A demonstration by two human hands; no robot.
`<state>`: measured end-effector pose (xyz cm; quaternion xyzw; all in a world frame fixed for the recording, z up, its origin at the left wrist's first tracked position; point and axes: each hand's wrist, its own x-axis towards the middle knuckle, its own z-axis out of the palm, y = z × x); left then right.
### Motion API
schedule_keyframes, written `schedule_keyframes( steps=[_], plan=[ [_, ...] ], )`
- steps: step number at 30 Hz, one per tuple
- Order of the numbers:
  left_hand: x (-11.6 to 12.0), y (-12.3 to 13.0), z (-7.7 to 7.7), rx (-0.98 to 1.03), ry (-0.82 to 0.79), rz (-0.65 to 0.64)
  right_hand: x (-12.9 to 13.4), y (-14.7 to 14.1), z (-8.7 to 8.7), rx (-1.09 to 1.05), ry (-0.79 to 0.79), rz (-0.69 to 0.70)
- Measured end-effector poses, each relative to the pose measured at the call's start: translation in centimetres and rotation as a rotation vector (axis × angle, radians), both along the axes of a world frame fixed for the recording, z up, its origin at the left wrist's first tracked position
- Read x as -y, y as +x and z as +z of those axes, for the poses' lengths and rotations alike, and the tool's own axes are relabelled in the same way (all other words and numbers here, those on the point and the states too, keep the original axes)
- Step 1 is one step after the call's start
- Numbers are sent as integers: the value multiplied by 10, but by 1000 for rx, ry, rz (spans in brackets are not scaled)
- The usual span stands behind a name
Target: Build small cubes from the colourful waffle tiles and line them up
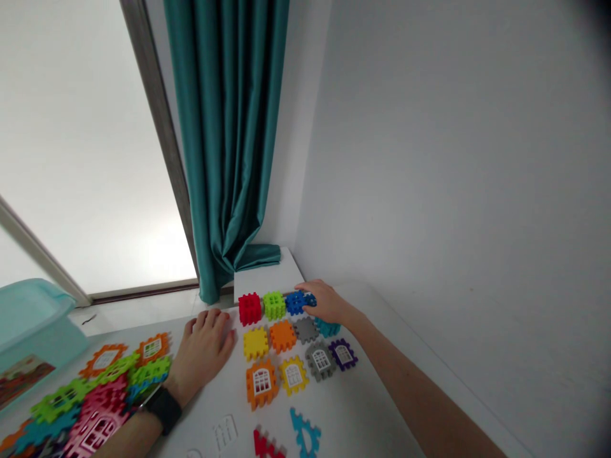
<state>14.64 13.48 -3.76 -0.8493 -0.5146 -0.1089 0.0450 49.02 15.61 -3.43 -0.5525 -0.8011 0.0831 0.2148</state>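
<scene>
My right hand (327, 302) reaches to the far end of the table, thumb and forefinger around a dark blue building block (310, 299). That block adjoins a stack of blue blocks (294, 303). To its left stand a lime green stack (273, 306) and a red stack (250, 308). My left hand (207, 337) lies on the table with its fingers out, holding nothing, left of the red stack. Nearer me are yellow (256, 343), orange (282, 336), grey (306, 329) and teal (327, 327) pieces.
Window pieces, such as an orange one (262, 383), form a closer row. A light blue triangular piece (305, 434) and a red piece (267, 444) lie nearer me. Mixed pieces pile up beside my left forearm, with pink ones (98, 420). A turquoise tub (41, 324) stands left; a wall rises right.
</scene>
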Motion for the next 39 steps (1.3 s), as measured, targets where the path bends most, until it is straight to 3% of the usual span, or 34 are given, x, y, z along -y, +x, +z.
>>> schedule_keyframes(
  steps=[30,39],
  plan=[
    [0,0,2,-3,-9,-1,-1,-8,0,23,-49,65],
    [-2,-1,-1,-19,-14,8,20,-8,17,72,15,48]
  ],
)
